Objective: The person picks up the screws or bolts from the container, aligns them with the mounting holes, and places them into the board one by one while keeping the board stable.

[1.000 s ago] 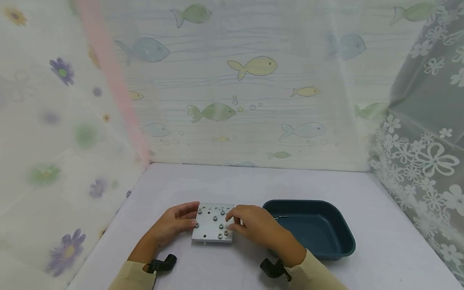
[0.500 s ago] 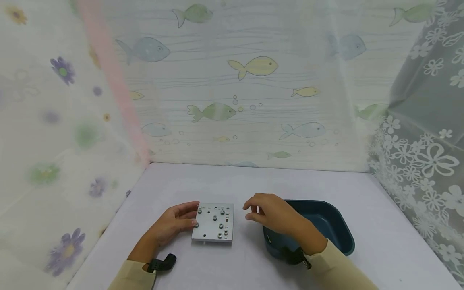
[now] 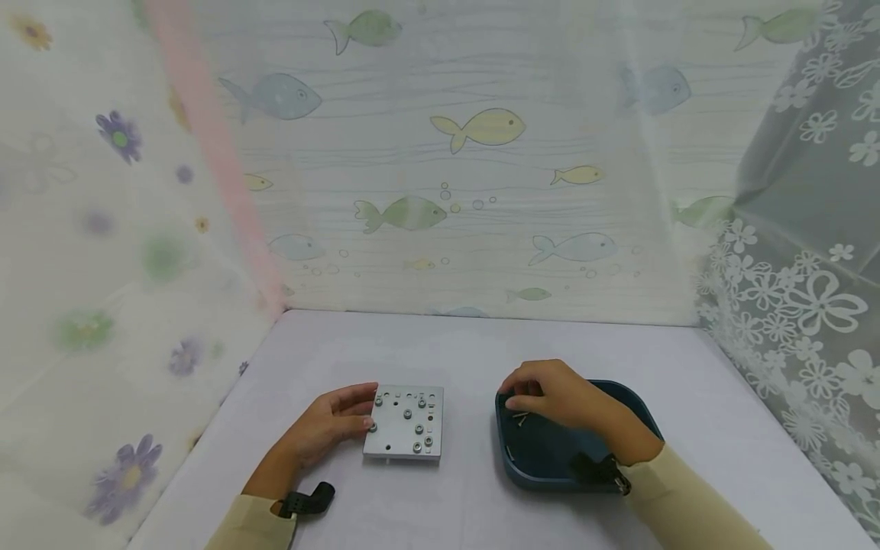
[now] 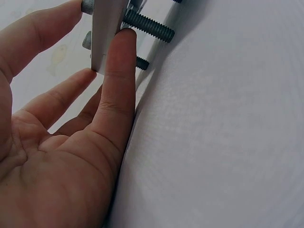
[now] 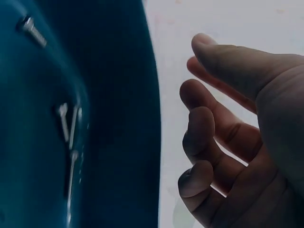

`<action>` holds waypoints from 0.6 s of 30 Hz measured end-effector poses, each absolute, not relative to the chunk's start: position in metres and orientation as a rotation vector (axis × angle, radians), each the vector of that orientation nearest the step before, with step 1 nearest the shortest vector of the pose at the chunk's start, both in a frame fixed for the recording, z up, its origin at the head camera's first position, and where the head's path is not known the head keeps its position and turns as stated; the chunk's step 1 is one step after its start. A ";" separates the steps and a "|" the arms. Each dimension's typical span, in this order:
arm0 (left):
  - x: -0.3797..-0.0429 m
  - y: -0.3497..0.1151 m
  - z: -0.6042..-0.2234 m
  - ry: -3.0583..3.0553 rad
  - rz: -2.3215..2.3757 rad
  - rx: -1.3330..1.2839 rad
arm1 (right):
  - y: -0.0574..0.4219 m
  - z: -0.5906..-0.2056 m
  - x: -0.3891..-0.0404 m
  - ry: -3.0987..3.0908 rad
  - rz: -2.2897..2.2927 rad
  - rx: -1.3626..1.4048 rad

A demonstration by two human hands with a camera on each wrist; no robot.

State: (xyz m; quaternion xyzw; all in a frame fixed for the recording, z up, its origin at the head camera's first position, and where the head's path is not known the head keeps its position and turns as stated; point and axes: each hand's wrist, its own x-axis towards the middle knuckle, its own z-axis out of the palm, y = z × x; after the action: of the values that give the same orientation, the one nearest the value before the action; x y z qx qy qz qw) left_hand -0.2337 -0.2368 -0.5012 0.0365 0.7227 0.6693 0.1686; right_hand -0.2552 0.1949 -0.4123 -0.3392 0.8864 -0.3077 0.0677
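A square silver metal plate (image 3: 402, 431) with holes and several socket-head bolts lies on the table, tilted a little. My left hand (image 3: 326, 428) grips it at its left edge. In the left wrist view the thumb touches a bolt head, one finger is under the plate, and threaded bolts (image 4: 149, 26) stick out of its underside. My right hand (image 3: 564, 396) is over the far left part of a dark blue tray (image 3: 514, 481), fingers loosely bent, with nothing between them. Inside the tray lie several small screws (image 5: 34, 32), close to its wall.
White cloth covers the table (image 3: 385, 344). A fish-print curtain (image 3: 481, 229) hangs behind it, a flowered curtain (image 3: 137, 321) at the left and a lace one (image 3: 811, 305) at the right. A black wrist strap device (image 3: 309, 500) sits on each wrist.
My right hand has moved away from the plate, to the right, and is now over the tray. The left hand and the plate have stayed in place.
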 end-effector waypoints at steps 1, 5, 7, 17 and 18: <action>-0.234 -0.237 -0.501 2.056 1.903 0.104 | 0.198 -0.412 -0.256 2.665 -0.926 -1.015; -0.234 -0.237 -0.501 2.049 1.909 0.104 | 0.210 -0.414 -0.260 2.647 -0.910 -0.959; -0.233 -0.236 -0.500 2.047 1.910 0.107 | 0.215 -0.416 -0.262 2.646 -0.885 -0.926; -0.230 -0.234 -0.497 2.065 1.897 0.109 | 0.228 -0.424 -0.271 2.533 -0.823 -0.747; -0.229 -0.234 -0.497 2.069 1.895 0.114 | 0.228 -0.424 -0.271 2.525 -0.815 -0.740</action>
State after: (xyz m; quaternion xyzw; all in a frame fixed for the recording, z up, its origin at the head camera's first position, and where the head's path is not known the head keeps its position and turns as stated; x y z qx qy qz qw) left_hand -0.2295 -0.2340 -0.4965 0.0399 0.7266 0.6656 0.1660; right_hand -0.2713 0.2283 -0.4245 -0.2637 0.8995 -0.2905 0.1923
